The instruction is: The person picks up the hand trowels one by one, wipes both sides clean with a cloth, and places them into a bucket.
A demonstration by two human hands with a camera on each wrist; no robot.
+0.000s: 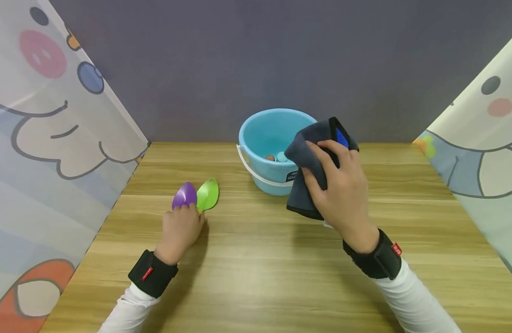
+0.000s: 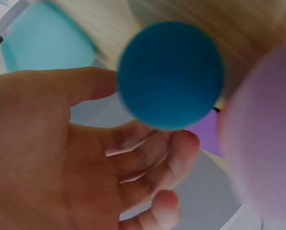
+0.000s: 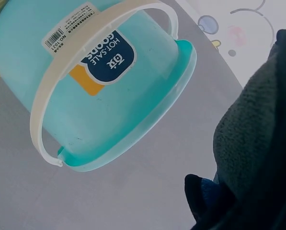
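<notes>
Where the purple spoon [image 1: 184,194] and green spoon [image 1: 208,194] jut ahead of it, the left hand [image 1: 181,229] holds them palm down; the right hand [image 1: 343,192], raised beside the bucket [image 1: 262,132], grips a grey cloth [image 1: 304,155].

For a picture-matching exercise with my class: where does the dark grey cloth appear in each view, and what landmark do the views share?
Head: the dark grey cloth is right of centre, held in the right hand.
Left wrist: not in it.
Right wrist: along the right edge, reaching the bottom.
Shared landmark: the light-blue bucket.
</notes>
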